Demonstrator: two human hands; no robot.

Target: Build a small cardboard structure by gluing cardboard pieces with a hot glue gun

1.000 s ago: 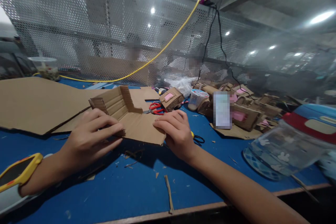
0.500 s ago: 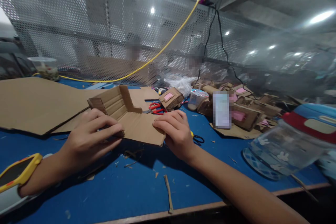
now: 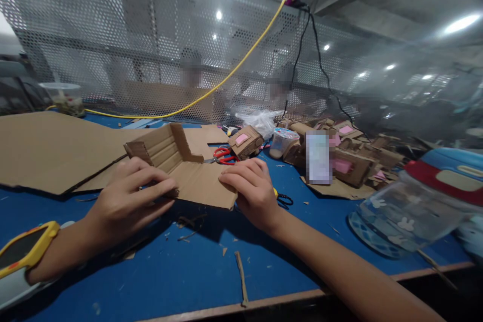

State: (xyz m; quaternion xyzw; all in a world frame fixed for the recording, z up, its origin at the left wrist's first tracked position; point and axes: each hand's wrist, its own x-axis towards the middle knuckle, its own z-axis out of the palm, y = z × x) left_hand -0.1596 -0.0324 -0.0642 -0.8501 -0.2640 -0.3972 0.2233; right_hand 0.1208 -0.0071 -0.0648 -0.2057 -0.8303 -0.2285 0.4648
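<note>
Between my two hands is a folded cardboard piece (image 3: 202,181), its far and left sides bent up like walls and its near flap lying flatter. My left hand (image 3: 130,201) pinches the near left edge, thumb hidden behind the fingers. On the flap's right end my right hand (image 3: 254,191) is closed, fingers on top and the thumb out of sight. Just behind the piece lie red-handled scissors (image 3: 226,156), partly covered by it. A small cardboard model (image 3: 245,142) with a pink patch stands beyond them.
Large cardboard sheets (image 3: 56,153) cover the left of the blue table (image 3: 181,271). Cardboard models (image 3: 350,161) are heaped at the right, near a clear plastic jug (image 3: 403,211). Black-handled scissors (image 3: 285,199) lie by my right wrist. A yellow cable (image 3: 226,80) hangs before a perforated metal screen (image 3: 132,35).
</note>
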